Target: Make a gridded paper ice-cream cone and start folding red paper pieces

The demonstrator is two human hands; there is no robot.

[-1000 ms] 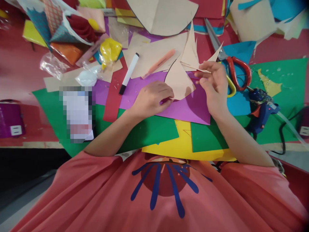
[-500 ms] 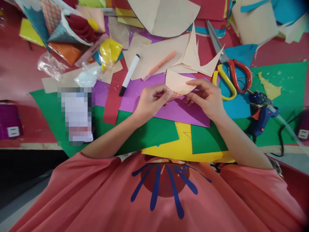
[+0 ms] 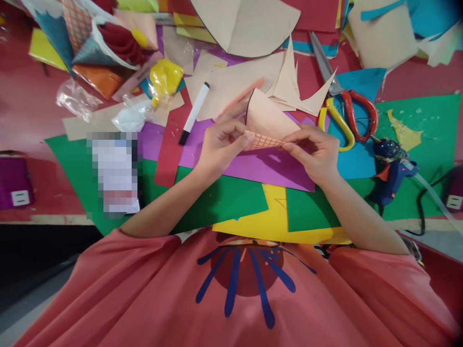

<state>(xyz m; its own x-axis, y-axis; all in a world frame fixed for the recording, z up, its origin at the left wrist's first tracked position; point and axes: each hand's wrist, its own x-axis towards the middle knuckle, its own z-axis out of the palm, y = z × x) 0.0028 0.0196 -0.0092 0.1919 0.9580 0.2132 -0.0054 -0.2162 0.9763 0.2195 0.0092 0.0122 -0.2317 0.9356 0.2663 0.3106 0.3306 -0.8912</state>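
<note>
A beige paper piece (image 3: pixel 269 115) with a dark curved edge is held between my two hands, its lower edge curled up to show an orange crosshatch pattern. My left hand (image 3: pixel 226 144) pinches the left end of the curled edge. The right end is between the thumb and fingers of my right hand (image 3: pixel 313 149). Beneath the hands lies a purple sheet (image 3: pixel 282 171). Behind the paper are an orange marker (image 3: pixel 246 94), partly covered, and pointed beige scraps (image 3: pixel 289 84). A white marker with black ends (image 3: pixel 195 111) lies left of them.
Scissors with red handles (image 3: pixel 345 99) and a yellow-handled pair (image 3: pixel 340 127) lie to the right, near a blue glue gun (image 3: pixel 392 180). A blurred phone (image 3: pixel 117 173) is at left. Clay bags, including a yellow one (image 3: pixel 166 77), and patterned cones (image 3: pixel 94 46) are at back left.
The paper's lower edge has been rolled up further, showing more of the crosshatch pattern. My right hand has moved slightly right and down, and its fingers now pinch the paper's right end.
</note>
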